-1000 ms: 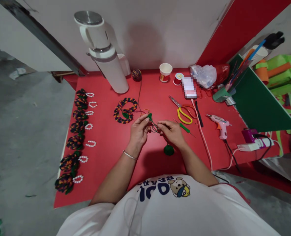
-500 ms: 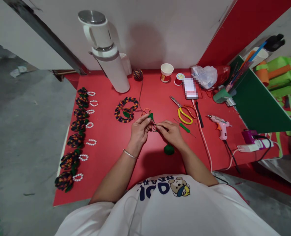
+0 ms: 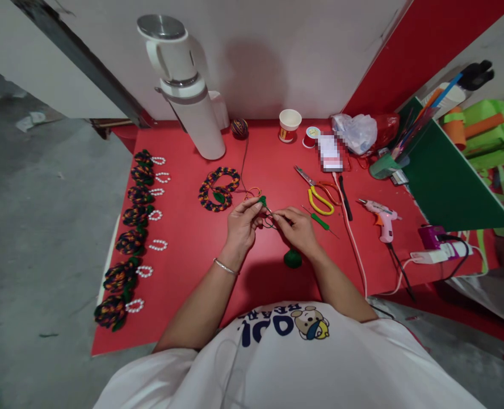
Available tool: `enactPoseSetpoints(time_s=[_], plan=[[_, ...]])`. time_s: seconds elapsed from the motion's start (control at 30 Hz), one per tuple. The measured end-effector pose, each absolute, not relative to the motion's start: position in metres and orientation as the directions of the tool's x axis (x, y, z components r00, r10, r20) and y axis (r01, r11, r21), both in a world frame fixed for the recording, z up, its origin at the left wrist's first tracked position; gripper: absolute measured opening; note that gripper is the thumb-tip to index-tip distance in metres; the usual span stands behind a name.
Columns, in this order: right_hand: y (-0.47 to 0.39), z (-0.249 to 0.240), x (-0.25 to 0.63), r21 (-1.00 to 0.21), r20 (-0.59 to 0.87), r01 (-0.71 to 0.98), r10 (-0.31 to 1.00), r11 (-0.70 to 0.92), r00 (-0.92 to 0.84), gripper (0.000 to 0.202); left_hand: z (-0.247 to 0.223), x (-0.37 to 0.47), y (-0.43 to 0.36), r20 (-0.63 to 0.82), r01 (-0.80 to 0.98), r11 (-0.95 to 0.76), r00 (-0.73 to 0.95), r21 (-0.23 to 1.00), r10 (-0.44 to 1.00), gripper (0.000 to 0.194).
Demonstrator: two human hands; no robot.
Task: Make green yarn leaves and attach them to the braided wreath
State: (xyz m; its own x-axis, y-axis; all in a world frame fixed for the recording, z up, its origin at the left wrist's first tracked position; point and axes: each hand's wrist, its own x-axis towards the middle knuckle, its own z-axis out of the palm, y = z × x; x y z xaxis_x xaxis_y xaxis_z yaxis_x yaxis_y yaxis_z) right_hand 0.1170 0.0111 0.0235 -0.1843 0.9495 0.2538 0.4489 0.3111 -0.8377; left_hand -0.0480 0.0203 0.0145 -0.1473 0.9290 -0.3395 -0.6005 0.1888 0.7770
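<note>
My left hand (image 3: pixel 242 226), a bracelet on its wrist, pinches a small green yarn piece (image 3: pixel 263 200) between thumb and fingers. My right hand (image 3: pixel 295 228) is closed around a thin metal needle-like tool (image 3: pixel 269 211); whether it is a crochet hook or a sewing needle I cannot tell. The tool's far end meets the green piece by the left fingertips. Thin dark green yarn loops hang between the hands. A ball of green yarn (image 3: pixel 293 259) lies just below my right hand. Left of my hands rests a multicoloured braided yarn cord (image 3: pixel 204 200) with a green leaf on it.
Yarn flowers (image 3: pixel 135 216) and bead loops (image 3: pixel 155 215) line the red table's left side. A thermos (image 3: pixel 198 125), multicoloured yarn ball (image 3: pixel 239 129) and paper cup (image 3: pixel 289 125) stand behind. Scissors (image 3: pixel 320 200), a green-handled tool (image 3: pixel 320 221) and a pink glue gun (image 3: pixel 382 218) lie right.
My right fingers have shifted slightly right, away from the left hand, and more of the metal tool shows. The left hand stays nearly still on the green piece.
</note>
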Motion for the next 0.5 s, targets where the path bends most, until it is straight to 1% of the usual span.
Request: enactPoseSetpoints(time_s=[0.27,0.5], plan=[[0.0114,0.0238,0.1181,-0.835,0.255,0.454,0.95,0.309,-0.178,0.021,0.0164,-0.047,0.0209,-0.35,-0.612,0.191,-0.15,0.768,0.925,0.046],[0.0105,0.025,0.1182,-0.826,0.24,0.477,0.953,0.3,-0.184,0.021,0.0143,-0.0454,0.0211,-0.306,-0.578,0.155,-0.173,0.801,0.936,0.045]])
